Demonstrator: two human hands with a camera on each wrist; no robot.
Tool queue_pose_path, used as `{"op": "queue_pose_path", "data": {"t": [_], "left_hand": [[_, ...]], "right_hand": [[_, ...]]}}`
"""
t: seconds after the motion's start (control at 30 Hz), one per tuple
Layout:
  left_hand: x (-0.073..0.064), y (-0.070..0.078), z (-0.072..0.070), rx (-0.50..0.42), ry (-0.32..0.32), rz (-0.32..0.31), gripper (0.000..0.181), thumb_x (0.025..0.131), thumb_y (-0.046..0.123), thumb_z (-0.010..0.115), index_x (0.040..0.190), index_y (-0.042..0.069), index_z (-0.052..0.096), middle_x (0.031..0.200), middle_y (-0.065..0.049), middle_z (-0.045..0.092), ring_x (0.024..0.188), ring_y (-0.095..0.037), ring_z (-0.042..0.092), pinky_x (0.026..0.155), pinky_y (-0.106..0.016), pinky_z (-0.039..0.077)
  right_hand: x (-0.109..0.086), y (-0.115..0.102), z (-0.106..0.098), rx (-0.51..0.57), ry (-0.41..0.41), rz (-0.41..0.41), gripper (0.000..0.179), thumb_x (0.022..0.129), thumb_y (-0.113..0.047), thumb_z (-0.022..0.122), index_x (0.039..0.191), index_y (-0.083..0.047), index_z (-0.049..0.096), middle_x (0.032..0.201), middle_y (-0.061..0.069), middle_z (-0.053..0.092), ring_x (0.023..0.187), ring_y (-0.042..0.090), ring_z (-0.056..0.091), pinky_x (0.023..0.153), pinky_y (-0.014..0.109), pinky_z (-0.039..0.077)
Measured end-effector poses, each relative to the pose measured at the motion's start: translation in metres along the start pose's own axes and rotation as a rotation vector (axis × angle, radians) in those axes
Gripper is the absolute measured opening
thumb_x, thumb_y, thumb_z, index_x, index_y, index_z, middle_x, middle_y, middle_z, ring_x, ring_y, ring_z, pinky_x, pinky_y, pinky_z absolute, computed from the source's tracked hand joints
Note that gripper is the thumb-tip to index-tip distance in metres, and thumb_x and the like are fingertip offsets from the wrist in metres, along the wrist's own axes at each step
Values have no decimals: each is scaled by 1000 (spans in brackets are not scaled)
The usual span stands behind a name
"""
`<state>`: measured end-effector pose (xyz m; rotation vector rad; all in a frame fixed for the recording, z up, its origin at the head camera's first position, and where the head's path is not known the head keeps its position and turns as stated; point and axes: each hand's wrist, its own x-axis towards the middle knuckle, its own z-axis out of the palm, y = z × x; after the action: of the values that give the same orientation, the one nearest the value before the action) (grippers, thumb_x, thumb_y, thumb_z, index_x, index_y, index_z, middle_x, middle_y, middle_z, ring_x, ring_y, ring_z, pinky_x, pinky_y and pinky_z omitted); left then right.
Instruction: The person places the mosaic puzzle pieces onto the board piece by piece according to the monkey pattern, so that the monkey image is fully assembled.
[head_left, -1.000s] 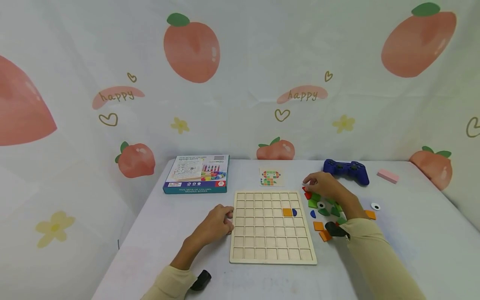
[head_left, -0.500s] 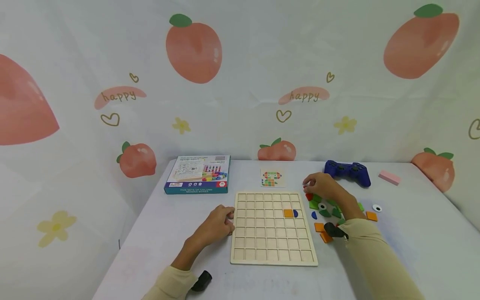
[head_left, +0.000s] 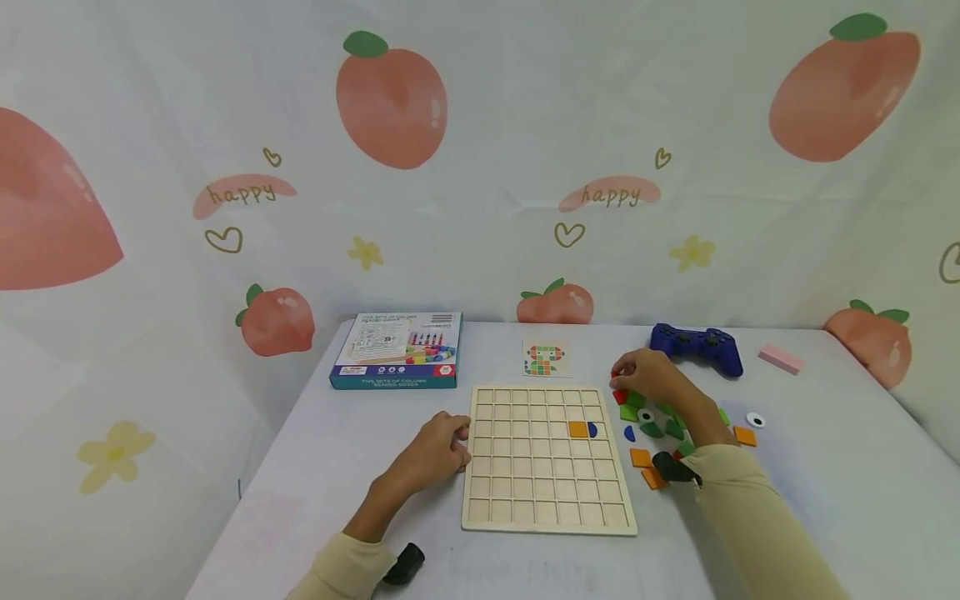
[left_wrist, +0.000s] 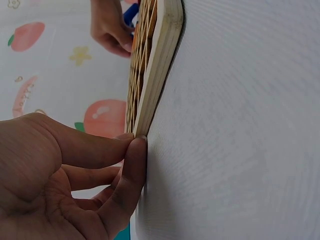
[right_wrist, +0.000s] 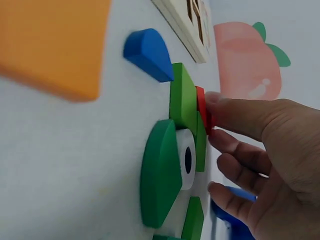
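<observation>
A wooden grid board [head_left: 540, 475] lies flat on the table, with an orange square [head_left: 578, 429] and a blue half-round piece [head_left: 592, 430] in its cells. My left hand [head_left: 435, 450] pinches the board's left edge; in the left wrist view, thumb and index finger [left_wrist: 134, 160] meet at its rim. Beyond the board's upper right corner, my right hand [head_left: 651, 375] pinches a red block between thumb and index finger. The right wrist view shows red [right_wrist: 202, 105] at those fingertips, beside a green block [right_wrist: 182, 97]. My right hand partly hides the pile.
Loose pieces lie right of the board: orange squares [head_left: 641, 457], a blue half-round [head_left: 629, 433], green pieces and white eye discs [head_left: 755, 420]. A pattern card [head_left: 547, 358], boxed game [head_left: 397, 350], blue game controller [head_left: 697, 348] and pink block [head_left: 781, 358] stand farther back.
My right hand's fingertips have shifted very slightly right, with red at them. The left hand stays at the board's edge. The whole head view has drifted a little.
</observation>
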<state>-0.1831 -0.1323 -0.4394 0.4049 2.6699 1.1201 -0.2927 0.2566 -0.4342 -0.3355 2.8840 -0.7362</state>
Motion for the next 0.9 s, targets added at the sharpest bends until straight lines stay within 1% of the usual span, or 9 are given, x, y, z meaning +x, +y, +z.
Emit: {"op": "queue_pose_path", "data": {"t": [0.1, 0.2, 0.27, 0.43, 0.53, 0.63, 0.8, 0.9], "left_hand": [[0, 0, 0, 3, 0, 3, 46, 90, -6, 71, 135, -11, 61, 104, -9, 55, 90, -17, 57, 74, -24, 53], [1, 0, 0, 10, -1, 9, 44, 90, -5, 71, 133, -11, 62, 104, -8, 55, 91, -18, 56, 74, -25, 53], [1, 0, 0, 16, -2, 9, 43, 90, -5, 71, 132, -11, 63, 103, -8, 55, 91, -18, 56, 74, -25, 53], [1, -1, 0, 21, 0, 2, 37, 90, -5, 71, 126, -8, 65, 102, -8, 54, 91, -19, 55, 74, -27, 52], [0, -1, 0, 22, -2, 6, 34, 90, -5, 71, 123, -7, 65, 101, -8, 54, 91, -20, 55, 74, -28, 52], [0, -1, 0, 24, -1, 9, 33, 90, -5, 72, 122, -7, 65, 101, -8, 54, 92, -20, 54, 75, -28, 52], [0, -2, 0, 13, -1, 14, 33, 89, -6, 71, 122, -7, 65, 102, -8, 54, 91, -19, 55, 75, -28, 52], [0, -2, 1, 11, 0, 17, 34, 89, -6, 71, 123, -8, 64, 102, -8, 54, 91, -19, 55, 74, -29, 52]], "right_hand": [[-3, -2, 1, 1, 12, 5, 31, 96, -25, 77, 115, 1, 77, 97, 12, 72, 88, 26, 61, 82, 42, 55], [-9, -5, 2, 16, 10, -4, 31, 96, -25, 77, 114, 1, 78, 94, 9, 72, 84, 23, 60, 77, 37, 53], [-13, -8, 4, 36, 6, -20, 30, 96, -25, 77, 113, 0, 78, 94, 7, 72, 83, 21, 61, 76, 35, 52], [-23, -16, 10, 65, 5, -107, 27, 97, -22, 76, 112, 0, 78, 94, 6, 72, 84, 20, 60, 76, 36, 51], [-27, -24, 14, 74, 2, -139, 25, 97, -21, 76, 113, -1, 78, 97, 5, 72, 87, 19, 60, 78, 37, 52], [-30, -33, 18, 84, -1, -149, 24, 96, -21, 77, 112, -3, 79, 97, 4, 72, 88, 19, 59, 80, 37, 51], [-30, -47, 23, 96, -22, -158, 24, 96, -24, 79, 111, -6, 79, 93, 1, 69, 85, 19, 57, 75, 33, 49], [-29, -53, 26, 98, -29, -170, 22, 95, -25, 79, 109, -7, 80, 92, 0, 68, 85, 17, 57, 75, 32, 48]]}}
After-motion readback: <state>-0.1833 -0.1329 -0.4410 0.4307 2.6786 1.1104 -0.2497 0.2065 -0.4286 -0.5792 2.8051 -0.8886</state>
